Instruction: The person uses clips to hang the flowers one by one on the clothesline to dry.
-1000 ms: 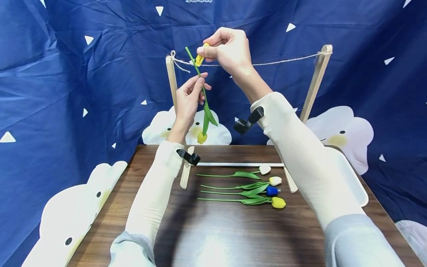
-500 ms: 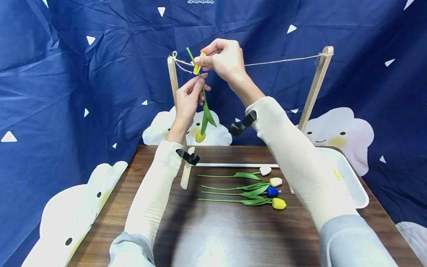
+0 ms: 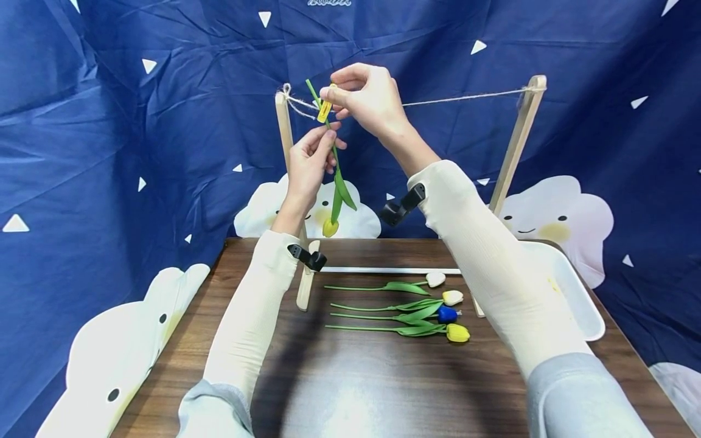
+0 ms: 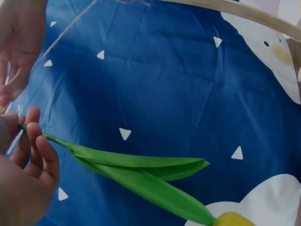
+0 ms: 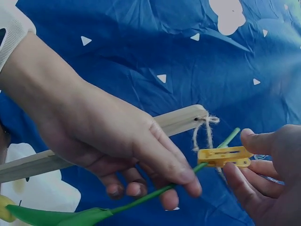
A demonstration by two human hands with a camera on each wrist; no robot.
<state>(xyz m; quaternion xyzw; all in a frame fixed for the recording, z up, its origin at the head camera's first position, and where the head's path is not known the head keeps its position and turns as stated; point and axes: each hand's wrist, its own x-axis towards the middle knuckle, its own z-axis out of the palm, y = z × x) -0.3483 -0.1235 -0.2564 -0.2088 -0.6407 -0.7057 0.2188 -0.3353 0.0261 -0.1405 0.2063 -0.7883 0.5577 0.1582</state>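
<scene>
An artificial tulip with a yellow bloom and green plastic leaves (image 3: 342,187) hangs head down in the air near the left end of the line, its cut end pointing up. The person's left hand (image 3: 312,161) pinches its stem between thumb and fingers. Just above, the right hand (image 3: 372,100) pinches a small yellow plastic clip (image 3: 325,111) by its tail, with the clip's front end across the stem. I can't tell from here whether the thin, pale twine (image 3: 465,97) is caught in it too.

That twine runs between two light wooden posts, the left one (image 3: 283,121) close to the work, the right one (image 3: 515,146) well apart from it. I'd judge this flower's fastening to be under way but unfinished, as both hands are holding on.

Below, on the dark brown wooden table (image 3: 350,371), four more tulips lie in a row, seemingly waiting: white (image 3: 435,279), white-and-yellow (image 3: 453,297), blue (image 3: 447,314) and yellow (image 3: 457,333). Beyond the right sleeve stands a white plastic tray (image 3: 588,307), partly hidden, something yellow in it.
</scene>
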